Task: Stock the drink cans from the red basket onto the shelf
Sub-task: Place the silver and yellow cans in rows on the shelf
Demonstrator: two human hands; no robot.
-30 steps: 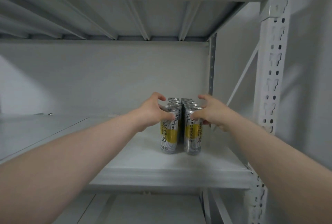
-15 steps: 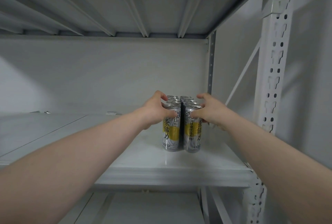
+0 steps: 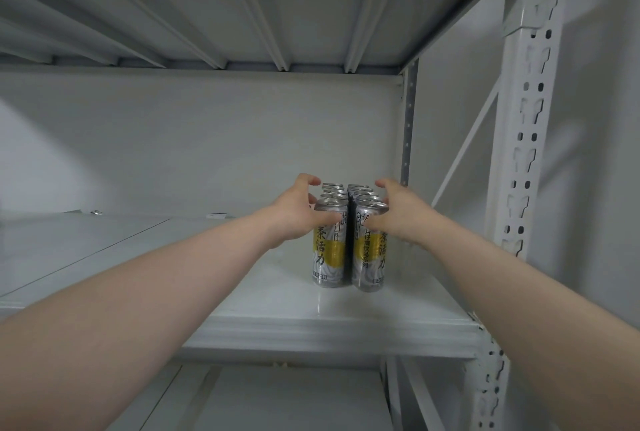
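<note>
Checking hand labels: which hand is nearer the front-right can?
Right. The right hand holds the front-right can; the left hand holds the front-left can beside it.

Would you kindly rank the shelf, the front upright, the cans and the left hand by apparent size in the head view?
1. shelf
2. front upright, though it is nearer the camera
3. cans, taken as one block
4. left hand

Shelf lies open left of the cans; rear post and diagonal brace crowd their right.
</note>
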